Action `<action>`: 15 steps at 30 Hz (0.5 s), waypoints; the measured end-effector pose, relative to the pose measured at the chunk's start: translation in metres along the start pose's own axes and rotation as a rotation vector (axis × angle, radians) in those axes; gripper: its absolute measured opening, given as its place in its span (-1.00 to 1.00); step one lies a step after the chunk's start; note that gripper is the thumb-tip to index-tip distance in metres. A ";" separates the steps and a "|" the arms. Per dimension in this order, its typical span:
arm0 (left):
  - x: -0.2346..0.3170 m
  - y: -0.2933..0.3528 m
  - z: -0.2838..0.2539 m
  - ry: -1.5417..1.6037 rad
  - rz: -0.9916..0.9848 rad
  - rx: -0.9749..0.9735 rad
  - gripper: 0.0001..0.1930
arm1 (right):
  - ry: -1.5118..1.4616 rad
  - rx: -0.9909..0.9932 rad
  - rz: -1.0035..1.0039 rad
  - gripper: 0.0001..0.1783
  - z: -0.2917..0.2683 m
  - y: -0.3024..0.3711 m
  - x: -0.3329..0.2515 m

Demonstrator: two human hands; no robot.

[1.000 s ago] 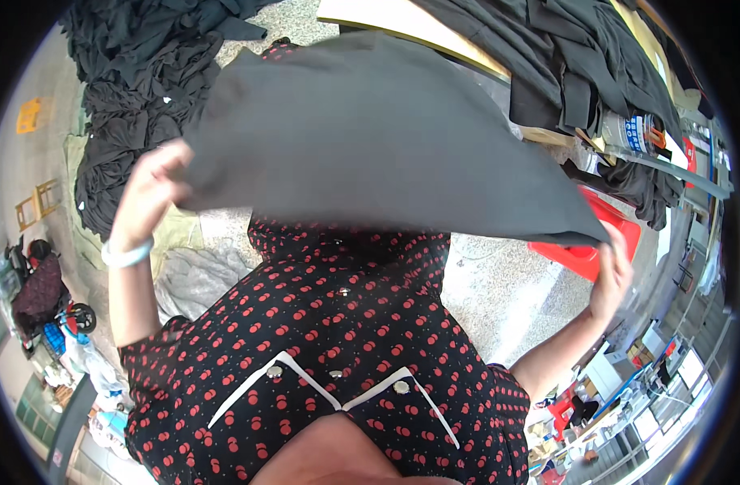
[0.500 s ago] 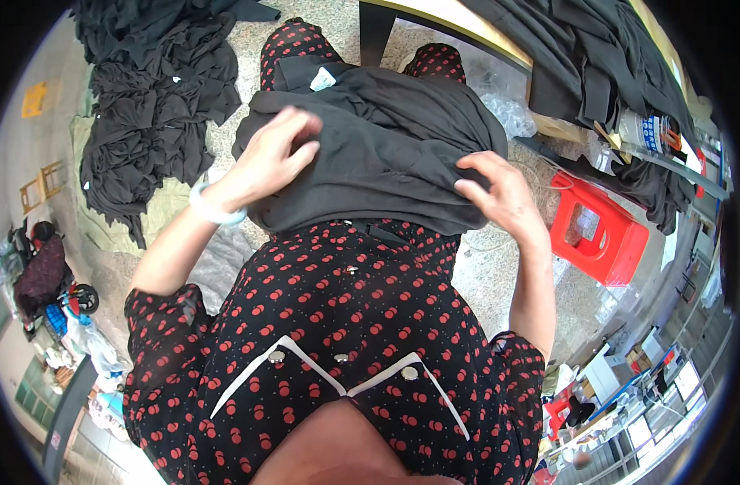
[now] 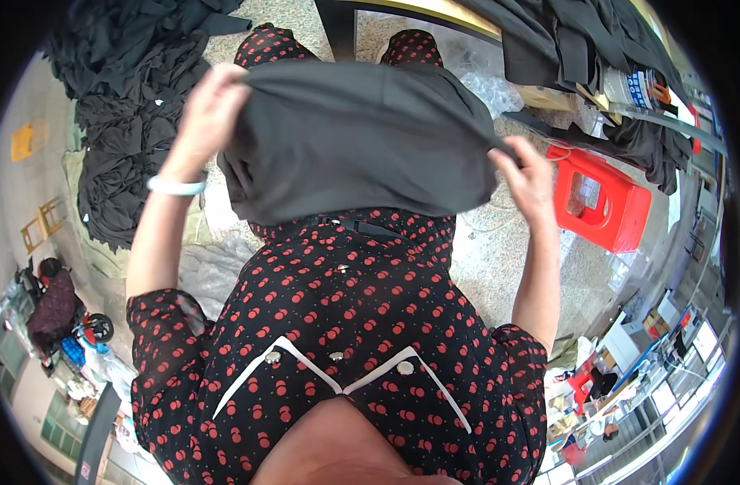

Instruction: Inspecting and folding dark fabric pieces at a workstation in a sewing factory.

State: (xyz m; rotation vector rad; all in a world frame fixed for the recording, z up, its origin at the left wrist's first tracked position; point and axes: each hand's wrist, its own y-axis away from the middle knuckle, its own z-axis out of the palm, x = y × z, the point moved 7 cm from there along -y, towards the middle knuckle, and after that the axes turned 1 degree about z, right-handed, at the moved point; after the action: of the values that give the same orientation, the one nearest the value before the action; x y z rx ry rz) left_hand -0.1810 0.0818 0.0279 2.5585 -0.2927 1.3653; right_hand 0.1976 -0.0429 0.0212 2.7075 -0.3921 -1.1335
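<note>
A black garment is stretched between my two hands above my lap, its upper edge pulled taut. My left hand, slightly blurred and with a pale bracelet on its wrist, is closed on the garment's upper left corner. On the other side, my right hand pinches the right end of that edge between thumb and fingers. More of the black cloth lies bunched over my thighs underneath. The white label that showed on it earlier is out of sight.
A heap of black garments lies on the floor to the left. At the right stands a red plastic stool. A table with black cloth and a tub is at the far right, with clear plastic beneath.
Both hands have taken hold of the garment and spread its edge. My left hand has moved left and away from me, lifting the cloth. The white label has gone from view.
</note>
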 end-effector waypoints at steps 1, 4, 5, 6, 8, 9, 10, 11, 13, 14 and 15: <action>0.014 0.000 -0.031 0.006 0.030 0.136 -0.85 | -0.079 0.105 -0.140 -0.83 -0.016 -0.001 -0.019; 0.060 0.015 -0.096 0.566 0.221 0.302 -0.82 | -0.309 0.314 -0.307 -0.84 -0.063 0.005 -0.060; 0.076 0.024 -0.109 0.614 0.256 0.251 -0.78 | -0.266 0.374 -0.381 -0.83 -0.076 0.010 -0.074; 0.092 0.035 -0.115 0.506 0.304 0.179 -0.77 | -0.299 0.375 -0.466 -0.82 -0.086 0.018 -0.087; 0.102 0.054 -0.107 0.318 0.245 0.008 -0.77 | -0.356 0.279 -0.457 -0.80 -0.091 0.025 -0.094; 0.098 0.061 -0.094 0.216 0.189 -0.100 -0.78 | -0.377 0.199 -0.416 -0.81 -0.089 0.025 -0.091; 0.078 0.066 -0.073 0.074 0.007 -0.237 -0.81 | -0.225 0.118 -0.388 -0.81 -0.084 0.026 -0.088; 0.055 0.074 -0.053 -0.078 -0.139 -0.331 -0.82 | -0.165 -0.007 -0.255 -0.82 -0.073 0.025 -0.074; 0.011 0.090 0.007 -0.308 -0.223 -0.668 -0.81 | 0.007 -0.287 -0.142 -0.83 -0.040 0.025 -0.049; 0.002 0.103 0.031 -0.328 -0.159 -0.759 -0.82 | 0.102 -0.383 -0.100 -0.83 -0.023 0.027 -0.035; -0.012 0.115 0.046 -0.445 -0.166 -0.874 -0.84 | 0.201 -0.458 -0.016 -0.82 -0.006 0.030 -0.018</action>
State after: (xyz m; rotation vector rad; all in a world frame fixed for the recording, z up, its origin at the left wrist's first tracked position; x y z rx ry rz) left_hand -0.1836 -0.0403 0.0045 2.0157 -0.5790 0.4192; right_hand 0.1849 -0.0650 0.0455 2.3872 -0.0670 -0.8195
